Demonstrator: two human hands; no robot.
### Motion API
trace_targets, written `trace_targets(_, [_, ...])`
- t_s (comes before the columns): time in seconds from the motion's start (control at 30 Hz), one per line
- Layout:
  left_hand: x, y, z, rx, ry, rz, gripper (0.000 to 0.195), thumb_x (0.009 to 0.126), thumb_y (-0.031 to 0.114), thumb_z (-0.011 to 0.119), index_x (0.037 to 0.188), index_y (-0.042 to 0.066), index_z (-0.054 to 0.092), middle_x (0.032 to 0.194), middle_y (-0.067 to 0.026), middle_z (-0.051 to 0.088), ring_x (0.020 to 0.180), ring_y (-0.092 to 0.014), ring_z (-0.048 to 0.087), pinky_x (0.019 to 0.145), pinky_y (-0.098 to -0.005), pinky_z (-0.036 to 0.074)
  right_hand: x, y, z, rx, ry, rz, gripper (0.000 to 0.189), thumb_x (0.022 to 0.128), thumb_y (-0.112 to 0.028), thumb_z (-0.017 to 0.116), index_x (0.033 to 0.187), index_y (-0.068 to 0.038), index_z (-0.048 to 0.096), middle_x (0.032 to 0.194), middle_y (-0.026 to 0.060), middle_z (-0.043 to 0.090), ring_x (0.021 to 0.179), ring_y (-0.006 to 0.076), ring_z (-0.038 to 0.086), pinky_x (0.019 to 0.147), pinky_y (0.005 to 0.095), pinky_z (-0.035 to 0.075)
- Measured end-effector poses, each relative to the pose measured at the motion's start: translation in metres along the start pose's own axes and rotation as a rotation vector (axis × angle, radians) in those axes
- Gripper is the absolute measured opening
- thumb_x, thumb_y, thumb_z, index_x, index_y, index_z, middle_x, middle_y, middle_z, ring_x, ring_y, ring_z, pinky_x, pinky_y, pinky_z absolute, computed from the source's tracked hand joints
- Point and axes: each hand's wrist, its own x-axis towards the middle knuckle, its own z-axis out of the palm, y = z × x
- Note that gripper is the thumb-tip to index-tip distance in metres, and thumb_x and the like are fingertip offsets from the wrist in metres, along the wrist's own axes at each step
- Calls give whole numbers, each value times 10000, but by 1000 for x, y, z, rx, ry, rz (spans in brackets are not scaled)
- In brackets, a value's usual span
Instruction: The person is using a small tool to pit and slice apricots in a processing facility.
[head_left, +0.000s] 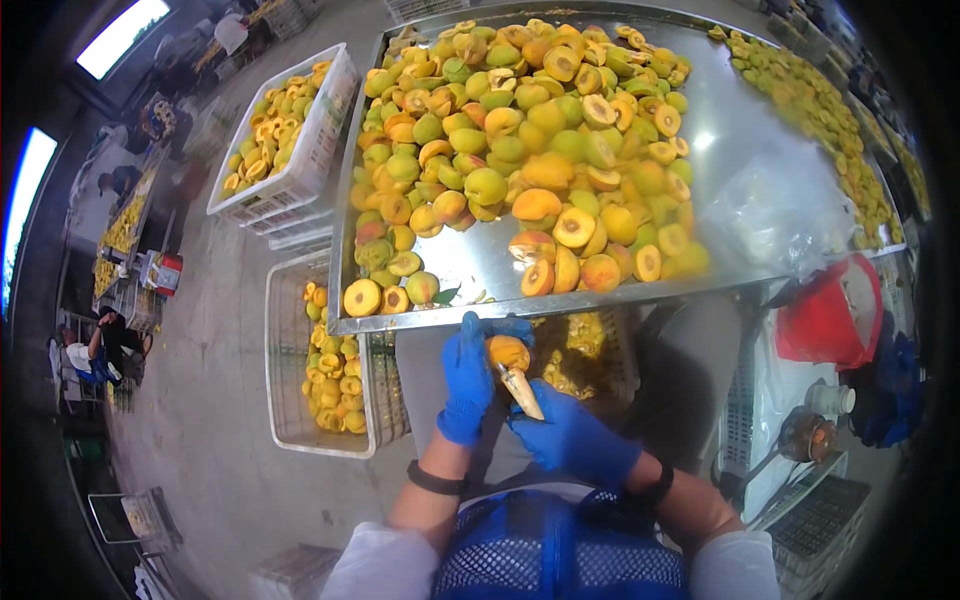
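Note:
My left hand (466, 382), in a blue glove, holds a peach half (508, 352) just below the near edge of a steel tray table (480, 306). In my right hand (574, 435), also blue-gloved, is a pale-handled tool (521, 391) whose metal tip touches the fruit; the shape of the tip is mostly hidden. A large heap of halved peaches (487, 127), some showing brown stones or cavities, covers much of the tray. Beneath my hands, a crate (626, 352) holds yellow scraps (566, 375).
White plastic crates of peach halves stand at the left, one upper (341, 82) and one lower (281, 360). A clear plastic bag (780, 214) lies on the tray's right. A red bag (829, 315) and a jar (808, 436) are at the right. Several people sit far left.

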Motion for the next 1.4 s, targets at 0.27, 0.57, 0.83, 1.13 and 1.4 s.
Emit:
trace_targets(0.27, [9, 3, -2, -115, -168, -191, 675, 1010, 490, 354, 900, -97, 668, 757, -151, 683, 648, -191, 655, 641, -279, 541, -4, -23, -5, 586, -149, 444, 191, 906, -90, 585, 1070, -96, 488, 724, -50, 474, 561, 35, 463, 466, 213, 374])
trace_targets(0.57, [11, 8, -2, 204, -337, -98, 548, 1009, 414, 408, 923, -67, 656, 737, -127, 669, 636, -187, 634, 620, -289, 526, -6, -4, 2, 320, -140, 285, 253, 902, -111, 580, 1133, -98, 478, 736, -33, 489, 552, 41, 468, 461, 218, 387])
trace_targets(0.83, [6, -9, -7, -355, -378, -134, 652, 979, 527, 406, 902, -71, 653, 756, -165, 668, 644, -229, 640, 618, -311, 532, -6, -11, 3, 554, -220, 409, 216, 922, -82, 563, 1131, -105, 514, 754, -62, 499, 598, 27, 496, 490, 186, 400])
trace_targets(1.13, [2, 2, 2, -357, 204, -87, 565, 991, 522, 381, 1025, 2, 597, 849, -109, 627, 788, -245, 647, 691, -339, 566, -10, -24, 5, 669, -81, 373, 116, 915, -100, 571, 1023, -104, 528, 710, -45, 492, 545, 40, 475, 462, 203, 385])
trace_targets(1.4, [17, 61, -168, 1051, 665, 297, 467, 896, 284, 643, 1216, -50, 571, 1133, -184, 618, 1039, -260, 601, 903, -371, 479, -21, 13, -20, 1065, -48, 483, 132, 917, -155, 607, 1016, -108, 534, 684, -43, 488, 494, 46, 444, 416, 203, 362])
